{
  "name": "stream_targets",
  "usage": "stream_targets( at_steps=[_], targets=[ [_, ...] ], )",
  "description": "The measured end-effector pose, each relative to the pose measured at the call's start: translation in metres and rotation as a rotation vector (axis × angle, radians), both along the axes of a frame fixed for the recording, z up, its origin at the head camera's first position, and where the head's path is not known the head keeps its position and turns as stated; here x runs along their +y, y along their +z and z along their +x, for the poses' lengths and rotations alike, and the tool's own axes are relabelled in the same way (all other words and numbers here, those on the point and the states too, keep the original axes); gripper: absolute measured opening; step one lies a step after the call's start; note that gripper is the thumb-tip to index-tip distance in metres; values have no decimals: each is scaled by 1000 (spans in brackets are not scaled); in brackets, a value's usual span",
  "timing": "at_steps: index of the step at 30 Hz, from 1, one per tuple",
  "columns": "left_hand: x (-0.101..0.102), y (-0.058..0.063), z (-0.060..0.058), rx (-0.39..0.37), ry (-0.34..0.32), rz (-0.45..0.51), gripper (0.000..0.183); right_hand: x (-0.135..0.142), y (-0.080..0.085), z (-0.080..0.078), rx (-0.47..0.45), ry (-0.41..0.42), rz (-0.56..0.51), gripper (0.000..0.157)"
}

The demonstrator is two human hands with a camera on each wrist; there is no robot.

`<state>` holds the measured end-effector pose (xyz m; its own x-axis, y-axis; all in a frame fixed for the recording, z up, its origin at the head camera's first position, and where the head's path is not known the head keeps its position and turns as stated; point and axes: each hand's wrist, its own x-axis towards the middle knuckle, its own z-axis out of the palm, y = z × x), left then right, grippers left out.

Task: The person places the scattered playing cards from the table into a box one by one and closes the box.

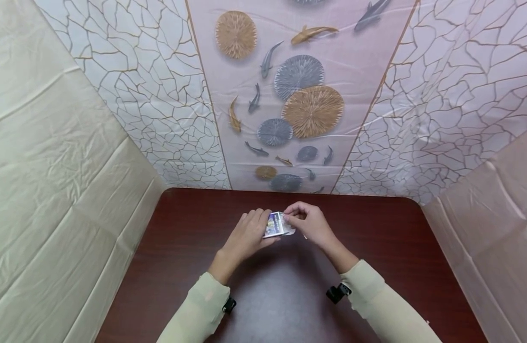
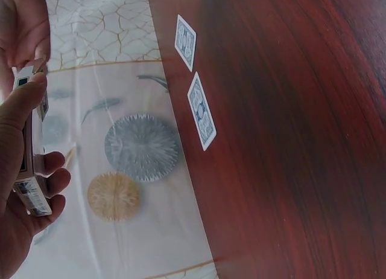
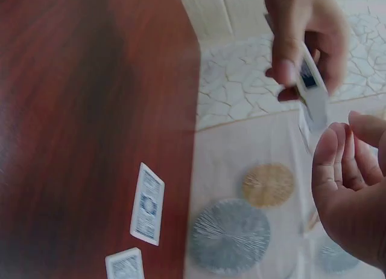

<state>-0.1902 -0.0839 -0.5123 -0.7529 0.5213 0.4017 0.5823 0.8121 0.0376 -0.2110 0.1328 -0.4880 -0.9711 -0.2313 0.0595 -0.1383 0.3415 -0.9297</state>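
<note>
My left hand point(image 1: 250, 232) grips a playing card box point(image 1: 273, 225) with a blue and white printed face, held above the table. In the left wrist view, the thumb lies along one side of the box point(image 2: 31, 140) and the fingers curl round the other. My right hand point(image 1: 311, 223) pinches at the flap end of the box, thumb and fingertips together; what exactly lies between them is partly hidden. Two cards with blue patterned backs lie on the table: one card point(image 2: 201, 112) and another card point(image 2: 186, 42), mostly concealed in the head view.
The dark red wooden table point(image 1: 182, 286) reaches back to a wall cloth point(image 1: 280, 95) printed with fish and round shapes. Pale padded panels point(image 1: 53, 190) stand at both sides. A small black camera point(image 1: 338, 292) sits on the right wrist.
</note>
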Motion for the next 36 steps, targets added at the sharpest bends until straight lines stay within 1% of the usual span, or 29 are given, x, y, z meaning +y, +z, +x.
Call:
stream_targets(
  at_steps=[3, 5, 7, 9, 12, 15, 21, 23, 26, 30, 36],
  targets=[
    [-5, 0, -1, -21, 13, 7, 75, 2, 7, -4, 94, 5, 41, 15],
    [-8, 0, -1, -33, 21, 11, 75, 5, 9, -7, 134, 1, 65, 16],
    [-11, 0, -1, -30, 28, 12, 75, 7, 8, -12, 159, -21, 80, 16],
    [-13, -1, 0, -26, 30, 20, 75, 10, 6, -18, 180, -49, 94, 15],
    [-16, -1, 0, -25, 24, 43, 75, 14, -3, -27, 199, -86, 122, 14],
    [-19, -2, 0, -23, 17, 63, 75, 16, -15, -35, 200, -85, 182, 15],
    [-23, -2, 3, -16, 25, 51, 75, 17, -41, -51, 199, -20, 309, 25],
    [-24, -2, 3, -19, 33, 40, 75, 17, -49, -56, 189, 6, 351, 27],
    [-26, -3, 3, -15, 33, 40, 75, 17, -59, -65, 150, 47, 427, 32],
    [-29, -4, 2, -3, 25, 52, 75, 17, -71, -74, 141, 109, 518, 37],
    [-32, -7, 0, -15, 21, 60, 75, 17, -86, -81, 124, 183, 621, 40]
  ],
)
